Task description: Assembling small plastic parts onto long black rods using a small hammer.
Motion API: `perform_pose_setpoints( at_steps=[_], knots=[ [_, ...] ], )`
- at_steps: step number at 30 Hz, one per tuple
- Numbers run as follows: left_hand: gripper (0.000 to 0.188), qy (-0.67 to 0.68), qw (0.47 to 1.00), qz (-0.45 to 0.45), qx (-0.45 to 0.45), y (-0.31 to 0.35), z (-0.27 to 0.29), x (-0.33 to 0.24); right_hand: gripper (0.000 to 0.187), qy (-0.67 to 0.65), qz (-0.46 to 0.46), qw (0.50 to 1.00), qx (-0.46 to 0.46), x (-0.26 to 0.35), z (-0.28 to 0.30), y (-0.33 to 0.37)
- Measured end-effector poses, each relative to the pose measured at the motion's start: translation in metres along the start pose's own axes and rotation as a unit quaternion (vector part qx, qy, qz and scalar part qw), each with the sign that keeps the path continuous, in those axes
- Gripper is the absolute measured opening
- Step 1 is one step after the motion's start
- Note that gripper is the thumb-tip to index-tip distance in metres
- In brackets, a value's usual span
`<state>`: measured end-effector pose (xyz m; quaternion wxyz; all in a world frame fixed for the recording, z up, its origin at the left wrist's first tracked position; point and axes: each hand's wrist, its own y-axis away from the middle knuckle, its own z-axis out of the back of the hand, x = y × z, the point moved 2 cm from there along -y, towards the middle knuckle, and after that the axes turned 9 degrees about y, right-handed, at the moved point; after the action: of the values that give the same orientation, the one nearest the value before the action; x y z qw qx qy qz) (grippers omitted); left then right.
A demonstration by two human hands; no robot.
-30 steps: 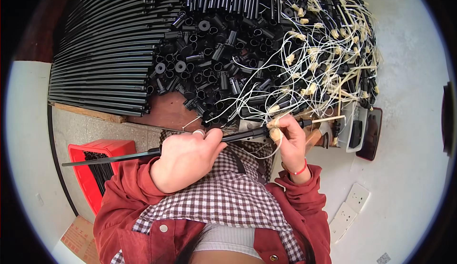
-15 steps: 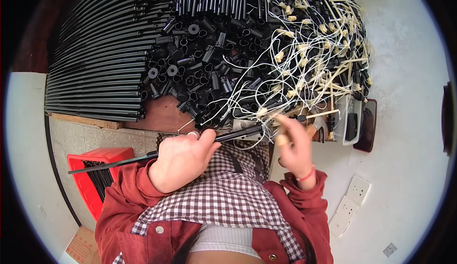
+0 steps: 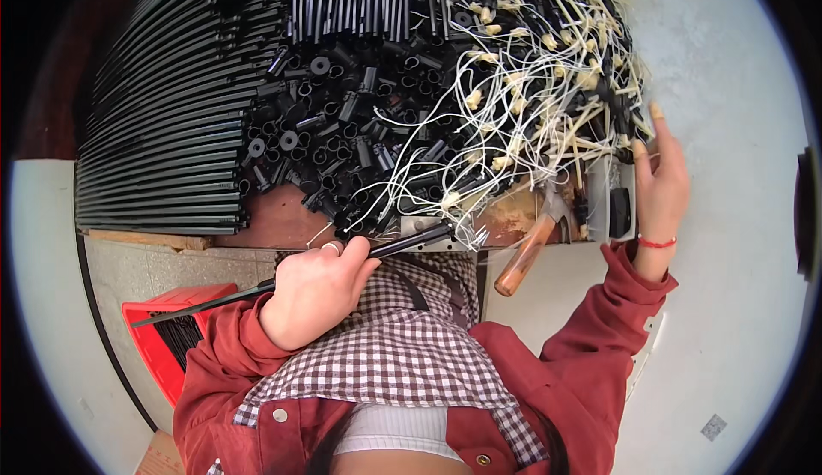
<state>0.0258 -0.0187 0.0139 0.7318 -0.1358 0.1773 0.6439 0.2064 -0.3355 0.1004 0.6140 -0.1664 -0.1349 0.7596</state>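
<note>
My left hand (image 3: pixel 315 291) is wrapped round a long black tube (image 3: pixel 413 242), thicker at its right end and thin toward the lower left. At the tube's right end are a cream-coloured plug (image 3: pixel 450 200) and looped white cord; whether they are joined to it I cannot tell. My right hand (image 3: pixel 664 185), with pale covers on its fingertips, reaches to the right edge of a tangled pile of black parts with white cords (image 3: pixel 548 89) and cream sticks. Its thumb and forefinger are apart, with nothing seen between them.
A hammer with a wooden handle (image 3: pixel 526 256) juts over the table's front edge beside a clear plastic box (image 3: pixel 604 205). Black rods (image 3: pixel 163 141) lie stacked at left, with loose black clips (image 3: pixel 342 124) mid-table. A red bin (image 3: pixel 145 338) of thin black rods stands lower left.
My right hand has moved from the tube's right end out to the pile's right edge, uncovering the hammer. The left hand keeps its hold on the tube. The view has shifted slightly.
</note>
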Motion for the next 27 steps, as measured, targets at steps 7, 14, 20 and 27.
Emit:
perform_pose_setpoints(
  at_steps=[7,14,20,27],
  knots=[
    [0.018,0.000,1.000,-0.018,-0.010,-0.005,-0.008,0.007,0.071,-0.031,-0.138,0.913,0.382,0.062,-0.029,0.141],
    [0.018,0.006,0.999,-0.042,-0.002,-0.005,-0.007,0.013,0.066,-0.513,-0.317,0.785,0.143,0.093,-0.041,0.202],
    [0.023,-0.013,0.997,-0.073,-0.003,-0.009,0.002,0.013,0.048,-0.479,-0.175,0.784,0.355,0.091,0.006,0.170],
    [0.023,-0.015,0.997,-0.076,-0.005,-0.010,0.007,0.012,0.044,-0.257,0.001,0.922,0.290,0.090,0.022,0.154]
  ],
)
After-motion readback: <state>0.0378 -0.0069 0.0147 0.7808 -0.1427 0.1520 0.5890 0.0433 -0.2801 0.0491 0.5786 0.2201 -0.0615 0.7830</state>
